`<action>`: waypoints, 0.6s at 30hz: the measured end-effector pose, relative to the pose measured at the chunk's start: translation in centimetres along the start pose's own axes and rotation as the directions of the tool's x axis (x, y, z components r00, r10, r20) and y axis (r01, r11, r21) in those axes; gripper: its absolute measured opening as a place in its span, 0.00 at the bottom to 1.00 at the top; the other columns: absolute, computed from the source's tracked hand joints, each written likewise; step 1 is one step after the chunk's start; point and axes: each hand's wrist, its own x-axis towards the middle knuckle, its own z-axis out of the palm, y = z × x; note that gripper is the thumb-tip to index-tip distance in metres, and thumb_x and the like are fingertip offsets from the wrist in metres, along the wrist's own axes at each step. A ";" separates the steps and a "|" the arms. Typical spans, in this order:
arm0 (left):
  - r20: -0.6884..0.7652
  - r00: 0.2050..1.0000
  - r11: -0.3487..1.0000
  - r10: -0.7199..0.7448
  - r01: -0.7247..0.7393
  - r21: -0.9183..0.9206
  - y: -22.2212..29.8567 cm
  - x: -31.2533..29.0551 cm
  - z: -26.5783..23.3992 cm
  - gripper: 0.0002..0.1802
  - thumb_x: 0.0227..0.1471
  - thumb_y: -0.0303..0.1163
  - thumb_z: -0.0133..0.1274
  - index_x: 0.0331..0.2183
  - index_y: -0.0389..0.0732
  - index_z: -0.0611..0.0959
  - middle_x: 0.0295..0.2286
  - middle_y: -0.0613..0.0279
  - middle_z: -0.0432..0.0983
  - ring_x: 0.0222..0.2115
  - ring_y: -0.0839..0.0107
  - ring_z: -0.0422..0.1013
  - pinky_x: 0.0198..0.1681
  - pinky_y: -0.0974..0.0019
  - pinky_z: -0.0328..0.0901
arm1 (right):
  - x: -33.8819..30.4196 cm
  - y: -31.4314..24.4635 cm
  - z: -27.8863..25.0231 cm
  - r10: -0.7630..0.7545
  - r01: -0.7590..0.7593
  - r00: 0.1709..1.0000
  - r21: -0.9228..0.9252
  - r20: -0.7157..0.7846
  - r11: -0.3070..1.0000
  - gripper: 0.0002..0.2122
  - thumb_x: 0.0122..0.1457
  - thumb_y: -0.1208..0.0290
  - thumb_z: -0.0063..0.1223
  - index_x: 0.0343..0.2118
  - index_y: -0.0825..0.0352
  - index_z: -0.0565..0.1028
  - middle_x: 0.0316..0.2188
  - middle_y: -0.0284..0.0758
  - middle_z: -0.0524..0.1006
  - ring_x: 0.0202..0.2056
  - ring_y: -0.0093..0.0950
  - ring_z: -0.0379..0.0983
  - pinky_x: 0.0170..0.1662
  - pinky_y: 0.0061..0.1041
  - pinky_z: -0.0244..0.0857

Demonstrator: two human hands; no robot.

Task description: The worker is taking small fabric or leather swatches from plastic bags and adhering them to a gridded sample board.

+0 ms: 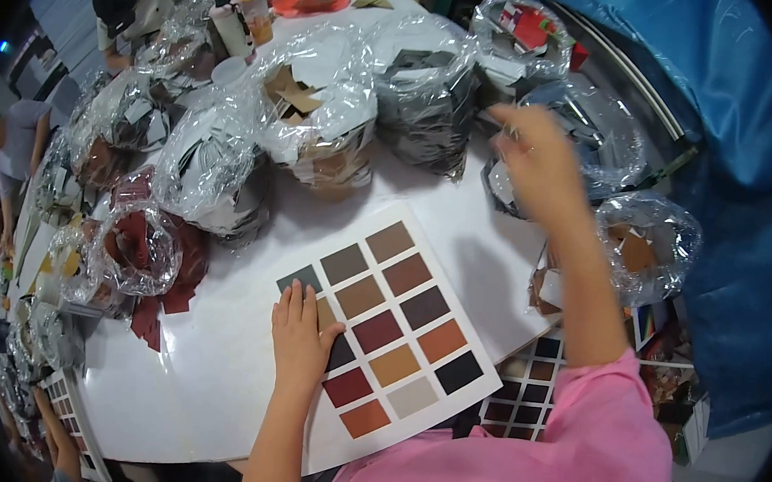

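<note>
A white sample board (424, 334) with rows of coloured swatches in grey, brown, maroon, orange, ochre and black lies aslant on the white table close to me. My left hand (301, 333) rests flat on its left side, fingers stretched out over the swatches there. My right hand (538, 161) is raised at the right, in front of a clear plastic bag (597, 136) of grey pieces. Motion smears its fingers, and whether they hold anything cannot be made out. Left of it stands a bag of dark grey pieces (423, 107).
More plastic bags of coloured pieces curve around the table (161, 396), including a brown-filled bag (642, 250) and a maroon-filled bag (142, 247). A second swatch board (520, 390) sits below the right edge. Blue sheeting (748, 199) hangs at right. Other people sit along the left.
</note>
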 end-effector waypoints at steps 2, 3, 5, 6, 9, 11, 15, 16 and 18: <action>0.005 0.999 0.999 0.036 -0.036 -0.018 0.4 0.3 0.2 0.38 0.48 0.47 0.56 0.54 0.31 0.69 0.57 0.43 0.59 0.59 0.50 0.53 0.62 0.48 0.46 | 3.0 5.2 -5.4 0.060 -0.103 0.987 -0.294 -0.151 0.950 0.09 0.53 0.74 0.53 0.38 0.66 0.77 0.38 0.41 0.77 0.39 0.38 0.74 0.42 0.33 0.67; 0.023 0.999 0.999 0.023 -0.022 -0.036 0.7 0.5 -0.1 0.38 0.49 0.48 0.55 0.53 0.30 0.69 0.57 0.43 0.59 0.59 0.49 0.53 0.62 0.50 0.46 | 4.2 7.1 -7.8 0.189 -0.229 0.972 -0.407 -0.138 0.884 0.09 0.53 0.71 0.54 0.36 0.67 0.78 0.36 0.43 0.78 0.39 0.42 0.75 0.43 0.36 0.68; 0.030 0.999 0.998 0.022 -0.020 -0.060 0.5 0.5 -0.2 0.37 0.50 0.48 0.55 0.53 0.30 0.70 0.57 0.43 0.59 0.59 0.49 0.53 0.62 0.50 0.46 | 6.0 13.1 -8.6 0.353 -0.277 0.936 -0.578 0.021 0.768 0.10 0.51 0.67 0.57 0.34 0.66 0.79 0.34 0.44 0.79 0.40 0.44 0.75 0.45 0.38 0.68; 0.030 1.000 0.997 0.007 -0.005 -0.074 0.2 0.6 -0.2 0.36 0.51 0.48 0.54 0.53 0.30 0.70 0.57 0.43 0.59 0.59 0.49 0.53 0.62 0.51 0.46 | 6.2 14.8 -8.1 0.339 -0.236 0.939 -0.605 0.061 0.761 0.11 0.50 0.67 0.58 0.34 0.66 0.79 0.34 0.45 0.78 0.40 0.44 0.75 0.45 0.39 0.67; 0.030 0.999 0.996 0.023 -0.020 -0.081 -0.7 0.3 -0.4 0.35 0.51 0.46 0.55 0.54 0.33 0.70 0.57 0.43 0.58 0.59 0.48 0.53 0.62 0.51 0.46 | 5.3 16.9 -6.1 0.231 -0.126 0.969 -0.630 0.088 0.766 0.10 0.50 0.69 0.54 0.35 0.67 0.79 0.35 0.49 0.78 0.39 0.47 0.75 0.44 0.43 0.68; -0.012 1.000 0.986 -0.008 0.006 -0.165 -0.6 -0.5 -0.7 0.34 0.50 0.43 0.56 0.54 0.34 0.69 0.58 0.43 0.57 0.59 0.48 0.52 0.62 0.52 0.47 | 5.3 16.3 -6.1 0.253 -0.176 0.967 -0.639 0.031 0.749 0.10 0.51 0.74 0.48 0.33 0.67 0.80 0.34 0.51 0.77 0.39 0.48 0.75 0.43 0.43 0.68; -0.159 0.981 0.928 -0.114 0.048 -0.369 0.1 -3.5 -2.7 0.33 0.49 0.35 0.58 0.55 0.38 0.68 0.59 0.44 0.55 0.59 0.48 0.52 0.61 0.54 0.49 | 5.2 16.0 -6.8 0.211 -0.176 0.977 -0.630 -0.018 0.757 0.09 0.50 0.76 0.47 0.31 0.66 0.80 0.33 0.50 0.77 0.38 0.48 0.75 0.43 0.44 0.67; -0.149 0.978 0.914 -0.149 0.079 -0.398 -0.2 -4.5 -2.8 0.30 0.50 0.33 0.57 0.55 0.38 0.69 0.59 0.45 0.56 0.59 0.49 0.53 0.61 0.56 0.50 | 5.1 15.8 -7.1 0.170 -0.163 0.984 -0.595 -0.046 0.787 0.09 0.50 0.76 0.47 0.30 0.65 0.79 0.32 0.50 0.77 0.37 0.47 0.75 0.42 0.44 0.68; -0.143 0.977 0.915 -0.157 0.089 -0.395 -0.6 -5.8 -3.5 0.29 0.50 0.32 0.57 0.54 0.38 0.70 0.59 0.46 0.56 0.59 0.50 0.53 0.61 0.55 0.51 | 4.7 15.9 -7.9 0.069 -0.111 0.993 -0.536 -0.098 0.837 0.06 0.49 0.75 0.48 0.27 0.64 0.78 0.30 0.46 0.77 0.36 0.45 0.74 0.40 0.42 0.68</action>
